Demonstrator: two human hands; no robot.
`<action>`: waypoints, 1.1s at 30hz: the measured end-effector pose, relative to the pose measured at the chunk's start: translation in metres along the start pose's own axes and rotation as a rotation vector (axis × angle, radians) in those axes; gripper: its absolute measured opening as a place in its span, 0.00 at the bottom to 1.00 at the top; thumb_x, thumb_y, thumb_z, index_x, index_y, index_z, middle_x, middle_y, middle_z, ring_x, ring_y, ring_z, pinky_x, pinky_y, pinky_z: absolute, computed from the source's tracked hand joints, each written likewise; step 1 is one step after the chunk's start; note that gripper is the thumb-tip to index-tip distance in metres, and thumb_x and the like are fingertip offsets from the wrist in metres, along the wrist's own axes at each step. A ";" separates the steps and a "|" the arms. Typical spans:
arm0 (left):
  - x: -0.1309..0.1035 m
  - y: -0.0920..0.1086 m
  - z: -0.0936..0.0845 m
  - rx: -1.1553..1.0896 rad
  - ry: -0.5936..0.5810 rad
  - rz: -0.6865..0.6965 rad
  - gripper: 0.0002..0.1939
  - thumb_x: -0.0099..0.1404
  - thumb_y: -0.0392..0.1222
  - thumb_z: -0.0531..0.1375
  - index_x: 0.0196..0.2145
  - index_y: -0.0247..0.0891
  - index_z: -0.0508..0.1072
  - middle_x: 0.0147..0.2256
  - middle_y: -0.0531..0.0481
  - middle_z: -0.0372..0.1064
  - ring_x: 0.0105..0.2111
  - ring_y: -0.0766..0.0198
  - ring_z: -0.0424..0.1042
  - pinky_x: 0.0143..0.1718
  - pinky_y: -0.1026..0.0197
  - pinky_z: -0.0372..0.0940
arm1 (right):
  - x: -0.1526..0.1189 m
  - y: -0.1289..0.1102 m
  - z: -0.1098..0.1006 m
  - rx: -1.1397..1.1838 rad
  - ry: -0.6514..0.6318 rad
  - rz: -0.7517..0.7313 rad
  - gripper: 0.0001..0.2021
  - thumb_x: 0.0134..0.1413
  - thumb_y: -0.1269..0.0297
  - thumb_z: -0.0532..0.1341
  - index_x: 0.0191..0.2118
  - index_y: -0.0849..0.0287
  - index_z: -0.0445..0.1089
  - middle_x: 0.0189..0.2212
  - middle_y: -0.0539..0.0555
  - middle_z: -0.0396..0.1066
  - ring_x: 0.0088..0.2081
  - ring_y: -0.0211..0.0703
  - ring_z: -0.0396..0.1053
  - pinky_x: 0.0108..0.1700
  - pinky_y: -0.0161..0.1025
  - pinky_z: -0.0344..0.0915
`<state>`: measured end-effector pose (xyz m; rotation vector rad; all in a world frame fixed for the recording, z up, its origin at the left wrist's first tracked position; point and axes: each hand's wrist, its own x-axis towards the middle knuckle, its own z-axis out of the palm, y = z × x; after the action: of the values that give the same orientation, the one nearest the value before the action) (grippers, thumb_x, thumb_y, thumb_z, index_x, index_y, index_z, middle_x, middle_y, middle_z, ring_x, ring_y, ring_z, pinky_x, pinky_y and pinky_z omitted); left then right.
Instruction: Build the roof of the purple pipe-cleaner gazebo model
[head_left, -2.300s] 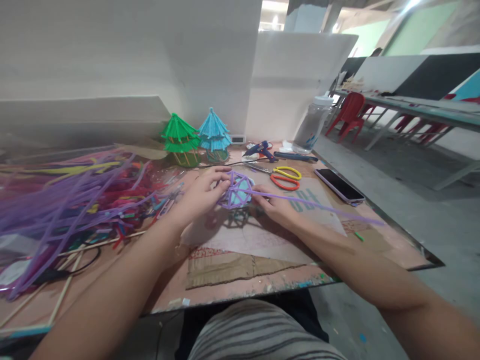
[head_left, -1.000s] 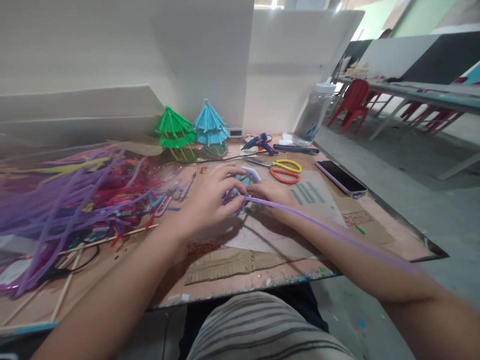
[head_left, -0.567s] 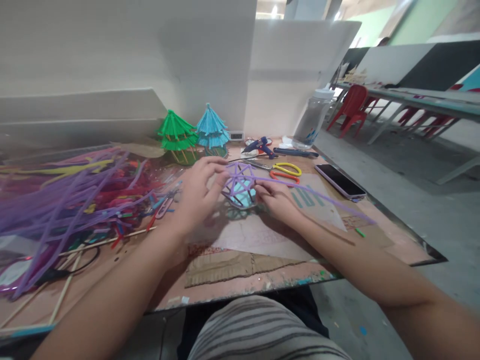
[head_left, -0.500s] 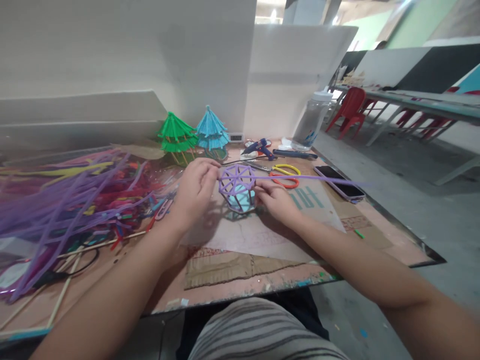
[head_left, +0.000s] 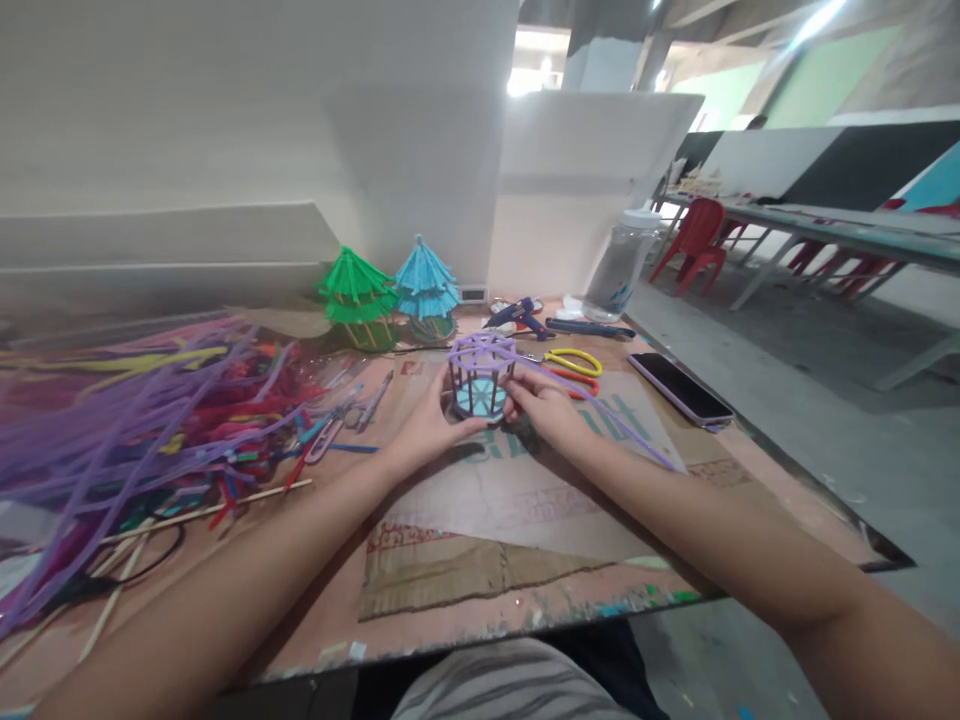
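Between my hands is a small cage-like model (head_left: 482,385) with a purple lattice top, dark upright posts and a light-blue base. It stands nearly upright over the sheet-covered cardboard. My left hand (head_left: 431,425) is closed round its lower left side, thumb along the front of the base and the other fingers partly hidden. At the right side, my right hand (head_left: 541,402) is closed with fingertips against the posts and rim. From the top rim a long purple strip (head_left: 619,415) trails right and down past my right hand.
Purple strips and coloured scraps (head_left: 150,400) heap up at left. Behind stand green (head_left: 356,290) and blue (head_left: 425,280) tiered-roof models, a glue gun (head_left: 521,316) and a water bottle (head_left: 622,265). Scissors (head_left: 574,360) and a phone (head_left: 681,388) lie at right, near the table edge.
The model has tipped from leaning toward me to nearly upright. My left hand has moved from its top rim down to the base. The purple strip, level before, now droops to the right.
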<state>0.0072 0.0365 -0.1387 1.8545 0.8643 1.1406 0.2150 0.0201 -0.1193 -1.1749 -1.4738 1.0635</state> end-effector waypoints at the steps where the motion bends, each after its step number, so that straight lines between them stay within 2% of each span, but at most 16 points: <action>1: 0.003 -0.002 0.000 0.018 -0.014 0.027 0.44 0.55 0.48 0.73 0.64 0.39 0.58 0.61 0.35 0.67 0.60 0.45 0.71 0.62 0.41 0.66 | 0.001 0.000 0.001 0.000 -0.011 -0.003 0.16 0.57 0.49 0.62 0.39 0.57 0.71 0.21 0.47 0.69 0.23 0.38 0.67 0.29 0.36 0.66; 4: 0.013 -0.012 -0.004 0.089 0.008 0.108 0.35 0.58 0.45 0.70 0.59 0.38 0.63 0.57 0.37 0.70 0.58 0.48 0.73 0.61 0.43 0.68 | 0.001 0.001 0.005 -0.031 -0.035 -0.044 0.12 0.58 0.54 0.63 0.40 0.56 0.73 0.22 0.47 0.71 0.25 0.38 0.68 0.31 0.36 0.66; 6: 0.018 -0.022 -0.009 0.125 0.040 0.145 0.31 0.60 0.43 0.68 0.59 0.37 0.63 0.56 0.37 0.71 0.56 0.49 0.74 0.59 0.44 0.70 | 0.000 0.002 0.008 -0.034 -0.036 -0.077 0.11 0.57 0.57 0.64 0.43 0.55 0.73 0.23 0.46 0.71 0.25 0.39 0.69 0.31 0.37 0.67; 9: 0.022 -0.034 -0.020 0.176 0.076 0.168 0.32 0.62 0.40 0.66 0.61 0.38 0.63 0.58 0.36 0.69 0.58 0.48 0.73 0.61 0.41 0.69 | -0.004 0.006 0.012 0.005 0.005 -0.085 0.16 0.55 0.57 0.65 0.48 0.55 0.70 0.23 0.46 0.71 0.24 0.40 0.70 0.29 0.37 0.68; 12: 0.020 -0.039 -0.030 0.238 0.106 0.206 0.36 0.62 0.41 0.66 0.65 0.41 0.60 0.63 0.36 0.63 0.64 0.45 0.65 0.67 0.36 0.61 | -0.005 0.008 0.008 0.015 0.086 -0.062 0.14 0.56 0.54 0.64 0.45 0.55 0.69 0.22 0.46 0.71 0.23 0.39 0.69 0.27 0.36 0.66; 17: 0.017 -0.035 -0.033 0.402 0.149 0.252 0.37 0.63 0.39 0.63 0.68 0.42 0.57 0.63 0.36 0.63 0.64 0.45 0.66 0.66 0.35 0.62 | 0.013 -0.004 -0.026 0.012 0.229 -0.099 0.18 0.57 0.46 0.63 0.41 0.56 0.69 0.16 0.44 0.66 0.19 0.36 0.62 0.24 0.33 0.58; 21: 0.017 -0.032 -0.031 0.488 0.183 0.334 0.37 0.62 0.37 0.62 0.67 0.45 0.58 0.62 0.39 0.66 0.63 0.46 0.67 0.66 0.39 0.63 | 0.039 -0.035 -0.059 -0.011 0.362 -0.197 0.15 0.59 0.47 0.62 0.39 0.54 0.67 0.15 0.40 0.58 0.18 0.35 0.56 0.24 0.34 0.54; 22: 0.017 -0.032 -0.030 0.519 0.193 0.351 0.37 0.62 0.36 0.62 0.67 0.45 0.58 0.62 0.39 0.66 0.63 0.45 0.67 0.65 0.39 0.64 | 0.044 -0.046 -0.063 -0.058 0.337 -0.220 0.13 0.58 0.51 0.64 0.37 0.55 0.69 0.16 0.41 0.60 0.19 0.35 0.57 0.24 0.34 0.55; 24: 0.017 -0.031 -0.031 0.569 0.193 0.363 0.38 0.62 0.36 0.61 0.68 0.43 0.57 0.62 0.38 0.66 0.62 0.44 0.67 0.65 0.39 0.64 | 0.047 -0.068 -0.065 -0.285 0.176 -0.317 0.08 0.58 0.58 0.63 0.37 0.57 0.73 0.24 0.47 0.70 0.23 0.36 0.62 0.28 0.36 0.58; 26: 0.016 -0.029 -0.031 0.601 0.182 0.362 0.38 0.62 0.36 0.61 0.68 0.40 0.56 0.62 0.36 0.65 0.63 0.42 0.67 0.64 0.37 0.64 | 0.044 -0.086 -0.058 -0.520 -0.035 -0.431 0.08 0.60 0.63 0.61 0.39 0.58 0.76 0.33 0.52 0.76 0.30 0.39 0.68 0.34 0.38 0.62; 28: 0.015 -0.028 -0.031 0.610 0.171 0.360 0.37 0.62 0.35 0.61 0.68 0.38 0.56 0.62 0.34 0.65 0.63 0.42 0.66 0.64 0.37 0.64 | 0.037 -0.096 -0.048 -0.660 -0.178 -0.480 0.09 0.63 0.64 0.60 0.41 0.58 0.78 0.34 0.53 0.78 0.34 0.41 0.70 0.38 0.39 0.63; 30: 0.014 -0.027 -0.031 0.613 0.166 0.352 0.37 0.62 0.35 0.61 0.67 0.37 0.57 0.62 0.34 0.64 0.63 0.43 0.66 0.64 0.37 0.63 | 0.031 -0.097 -0.038 -0.703 -0.239 -0.480 0.10 0.65 0.64 0.59 0.41 0.58 0.78 0.35 0.54 0.79 0.36 0.42 0.72 0.39 0.39 0.63; 33: 0.014 -0.026 -0.030 0.614 0.164 0.345 0.37 0.61 0.34 0.61 0.67 0.39 0.57 0.62 0.35 0.65 0.63 0.43 0.65 0.64 0.37 0.62 | 0.027 -0.088 -0.031 -0.686 -0.231 -0.467 0.09 0.66 0.63 0.60 0.39 0.58 0.78 0.35 0.54 0.80 0.36 0.43 0.73 0.39 0.39 0.64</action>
<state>-0.0192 0.0680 -0.1469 2.5113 1.1041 1.3522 0.2275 0.0349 -0.0244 -1.0814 -2.2629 0.3768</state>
